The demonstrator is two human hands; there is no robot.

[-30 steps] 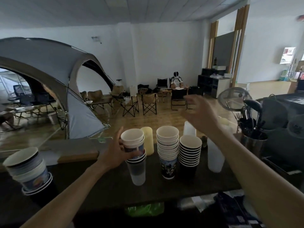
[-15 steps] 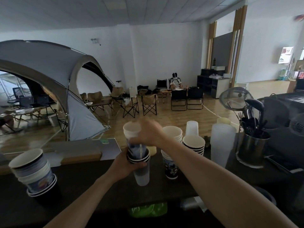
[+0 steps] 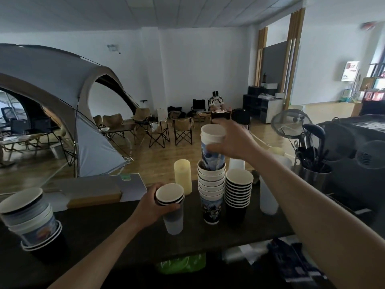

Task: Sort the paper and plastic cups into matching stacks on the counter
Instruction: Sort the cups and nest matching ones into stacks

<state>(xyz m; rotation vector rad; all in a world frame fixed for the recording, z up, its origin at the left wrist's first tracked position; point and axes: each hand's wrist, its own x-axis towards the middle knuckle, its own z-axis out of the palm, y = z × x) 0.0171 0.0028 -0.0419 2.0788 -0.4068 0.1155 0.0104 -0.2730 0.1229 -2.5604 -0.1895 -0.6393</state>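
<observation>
My right hand (image 3: 233, 142) grips two nested printed paper cups (image 3: 212, 147), their bottom just inside the top of the printed-cup stack (image 3: 210, 190) at the counter's middle. My left hand (image 3: 154, 203) is closed around a mixed stack (image 3: 171, 207): black paper cups sitting in a frosted plastic cup that stands on the dark counter (image 3: 125, 232). Right of the printed stack stands a stack of black paper cups (image 3: 238, 190). Frosted plastic cups (image 3: 267, 197) stand further right, partly behind my right forearm. At far left a tilted mixed stack (image 3: 31, 222) rests on the counter.
A cream cylinder (image 3: 183, 176) stands behind the held mixed stack. A steel utensil holder (image 3: 314, 174) with a strainer and ladles is at the right, beside a dark machine (image 3: 362, 142). A flat grey and tan block (image 3: 93, 188) lies at the counter's back left.
My right hand took the printed cups off the top of the mixed stack and carried them right, onto the printed stack. My left hand stayed on the mixed stack.
</observation>
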